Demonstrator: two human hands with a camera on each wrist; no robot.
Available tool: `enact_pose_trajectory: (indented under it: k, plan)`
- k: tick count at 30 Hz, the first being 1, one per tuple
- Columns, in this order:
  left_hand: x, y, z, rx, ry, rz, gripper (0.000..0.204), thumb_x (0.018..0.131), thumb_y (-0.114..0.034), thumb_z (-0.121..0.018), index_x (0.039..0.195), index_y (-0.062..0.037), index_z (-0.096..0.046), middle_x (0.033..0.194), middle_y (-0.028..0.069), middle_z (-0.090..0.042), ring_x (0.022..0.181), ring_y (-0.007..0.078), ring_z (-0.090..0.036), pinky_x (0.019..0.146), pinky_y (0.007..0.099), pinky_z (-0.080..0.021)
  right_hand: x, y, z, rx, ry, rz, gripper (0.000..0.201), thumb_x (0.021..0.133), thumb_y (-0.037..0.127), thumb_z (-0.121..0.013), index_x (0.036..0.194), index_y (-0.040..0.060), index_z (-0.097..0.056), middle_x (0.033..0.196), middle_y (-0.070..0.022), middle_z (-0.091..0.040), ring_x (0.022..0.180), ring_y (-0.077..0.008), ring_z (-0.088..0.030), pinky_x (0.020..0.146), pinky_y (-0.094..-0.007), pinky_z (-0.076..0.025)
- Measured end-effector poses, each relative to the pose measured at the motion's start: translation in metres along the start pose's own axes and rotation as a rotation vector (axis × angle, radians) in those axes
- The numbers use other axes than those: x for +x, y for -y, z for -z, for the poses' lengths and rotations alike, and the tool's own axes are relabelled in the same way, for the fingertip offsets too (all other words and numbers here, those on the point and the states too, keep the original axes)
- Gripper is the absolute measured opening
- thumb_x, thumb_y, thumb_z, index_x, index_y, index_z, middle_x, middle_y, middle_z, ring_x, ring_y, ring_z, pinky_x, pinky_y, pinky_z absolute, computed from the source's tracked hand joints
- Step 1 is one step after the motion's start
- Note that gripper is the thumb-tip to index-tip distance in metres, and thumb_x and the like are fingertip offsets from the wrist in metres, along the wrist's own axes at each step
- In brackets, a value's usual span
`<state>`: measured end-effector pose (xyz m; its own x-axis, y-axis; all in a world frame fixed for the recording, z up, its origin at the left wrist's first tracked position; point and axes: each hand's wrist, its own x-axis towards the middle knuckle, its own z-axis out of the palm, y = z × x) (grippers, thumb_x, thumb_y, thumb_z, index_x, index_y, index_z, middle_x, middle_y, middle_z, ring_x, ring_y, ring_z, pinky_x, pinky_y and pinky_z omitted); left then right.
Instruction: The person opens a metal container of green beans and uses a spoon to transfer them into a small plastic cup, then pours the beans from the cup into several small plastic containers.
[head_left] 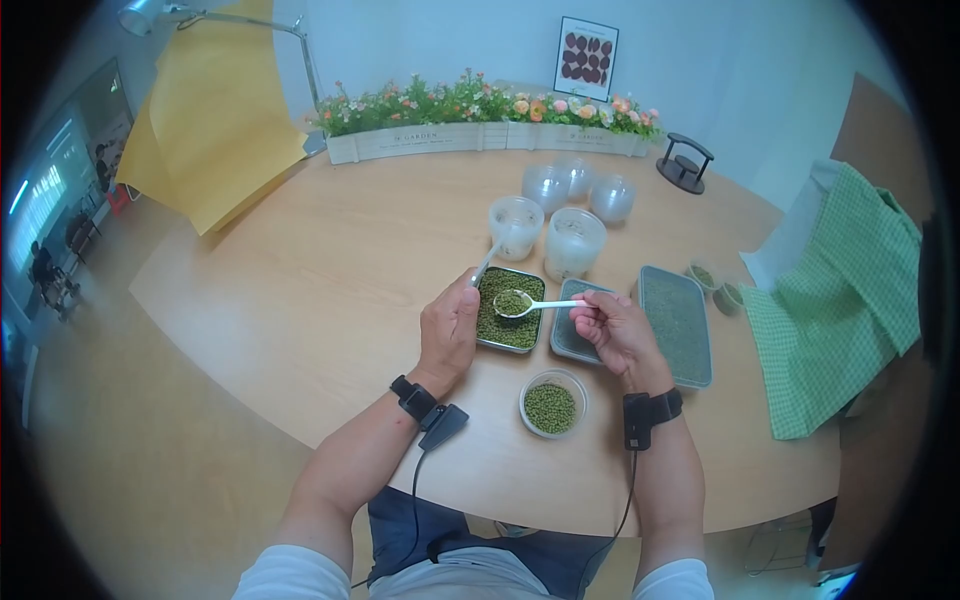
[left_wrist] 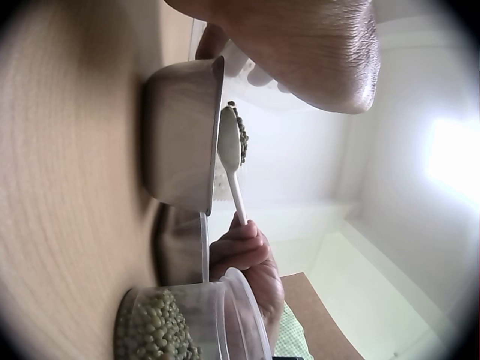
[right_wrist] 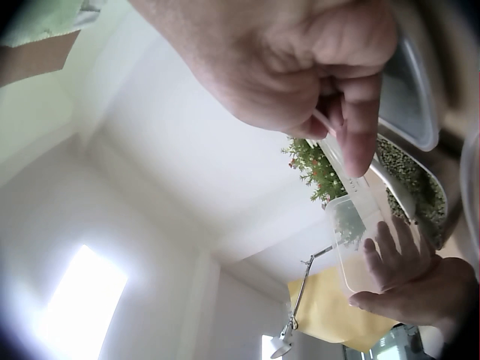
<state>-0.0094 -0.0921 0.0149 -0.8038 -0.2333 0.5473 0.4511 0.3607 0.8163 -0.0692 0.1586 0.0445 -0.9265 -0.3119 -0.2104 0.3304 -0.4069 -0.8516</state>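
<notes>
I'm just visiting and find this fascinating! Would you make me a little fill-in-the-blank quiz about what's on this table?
1. The person's ____ hand holds the white spoon.
2. The clear round tub nearest the person holds many small ____.
3. To the right of the open metal tray stand ____ covered rectangular boxes.
4. The checked cloth is white and ____.

Missing words: right; beans; two; green.

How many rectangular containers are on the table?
3: the open metal container, left; the middle lidded container, partly hidden by the right hand; the larger lidded container, right.
</notes>
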Motion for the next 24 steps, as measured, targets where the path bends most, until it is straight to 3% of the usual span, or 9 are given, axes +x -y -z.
enact_pose_trajectory:
  k: [8, 24]
  plan:
    - [0.001, -0.005, -0.001, 0.008, -0.010, -0.031, 0.060, 0.107, -0.052, -0.036, 0.127, -0.0020, -0.063, 0.092, 0.0178, -0.067, 0.083, 0.0266, -0.063, 0.078, 0.0348, -0.050, -0.001, 0.012, 0.009, 0.141, 0.022, -0.002, 0.024, 0.100, 0.009, -0.058, 0.105, -0.0137, -0.066, 0.078, -0.0174, -0.073, 0.060, -0.0170, -0.072, 0.057, -0.0233, -0.064]
    - [0.000, 0.012, -0.004, -0.005, -0.019, -0.003, 0.059, 0.107, -0.048, -0.041, 0.132, 0.0022, -0.061, 0.084, 0.0128, -0.063, 0.078, 0.0195, -0.059, 0.073, 0.0330, -0.048, -0.019, 0.043, 0.030, 0.044, 0.136, -0.039, 0.021, 0.095, 0.009, -0.061, 0.091, -0.0093, -0.070, 0.064, -0.0117, -0.070, 0.047, -0.0145, -0.066, 0.042, -0.0208, -0.056]
